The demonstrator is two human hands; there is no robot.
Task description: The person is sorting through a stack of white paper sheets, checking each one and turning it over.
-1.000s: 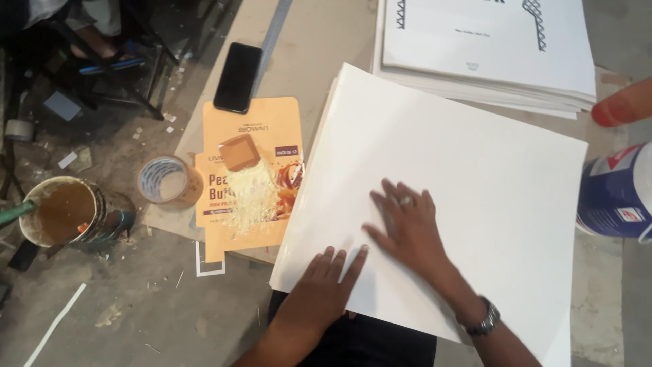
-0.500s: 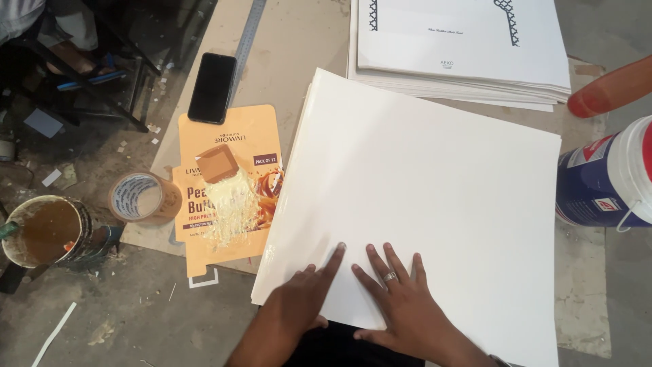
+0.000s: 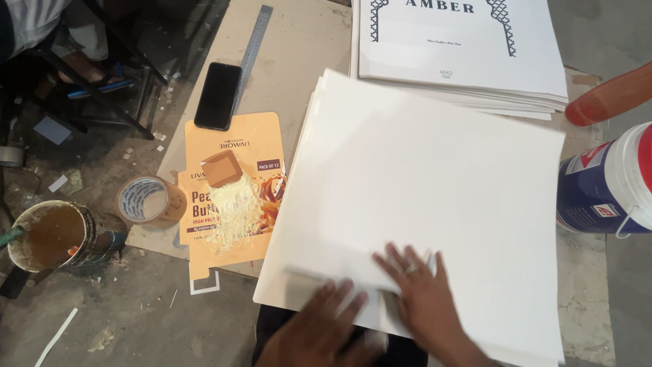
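Note:
A stack of large white sheets (image 3: pixel 421 183) lies on a brown board in front of me. Both my hands rest on its near edge. My left hand (image 3: pixel 326 326) lies flat near the bottom, fingers spread and blurred. Beside it, my right hand (image 3: pixel 424 299), with a ring on one finger, presses fingers-apart on the top sheet. A small fold or lifted strip of paper shows between the two hands. Neither hand clearly grips anything.
A pile of printed white sheets (image 3: pixel 468 47) lies behind. Left of the stack are a flattened orange carton (image 3: pixel 234 197) smeared with glue, a black phone (image 3: pixel 218 95), a steel ruler (image 3: pixel 252 51), a tape roll (image 3: pixel 146 200) and a glue tin (image 3: pixel 51 234). A blue-white bucket (image 3: pixel 608 183) stands right.
Both hands slid back toward me along the sheet to its near edge. The view shifted, showing more of the printed pile behind.

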